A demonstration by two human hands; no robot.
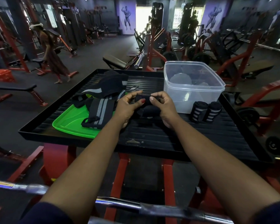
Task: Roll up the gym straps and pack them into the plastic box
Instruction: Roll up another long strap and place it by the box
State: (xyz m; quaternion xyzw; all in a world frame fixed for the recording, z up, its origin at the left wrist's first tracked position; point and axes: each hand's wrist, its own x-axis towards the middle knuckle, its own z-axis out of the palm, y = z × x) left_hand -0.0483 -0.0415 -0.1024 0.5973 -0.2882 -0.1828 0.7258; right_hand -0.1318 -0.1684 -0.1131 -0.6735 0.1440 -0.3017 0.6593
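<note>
Between our two hands, just above the surface point(152, 138), we hold a black strap point(143, 99). Our left hand point(125, 109) pinches its left end, thumb on the near side and fingers point(134, 94) curled over the far side. Our right hand point(164, 109) grips the other end the same way, its fingers point(159, 94) bent around the cloth. Below the fingers, the loose part of the strap hangs down and lies on the dark ribbed surface between our wrists. We cannot tell whether the held part is already coiled.

Just beyond and to the right of the right fingers stands the plastic box point(181, 101), clear and open at the top. Faint round shapes show through its walls, but we cannot identify them. Further right of the fingers, two rolled straps point(198, 111), black with grey stripes, lie side by side just beside the box's near wall.

Left of the left fingers lies a heap of loose straps point(103, 91), black with grey bands, partly on a green tray point(68, 123). One striped strap point(98, 113) drapes over the tray's right part, close to our left wrist.

Nearer to us than the fingers, a steel bar point(120, 202) crosses under our forearms. Far beyond the fingers to the left, another person point(52, 55) bends by a bench.
</note>
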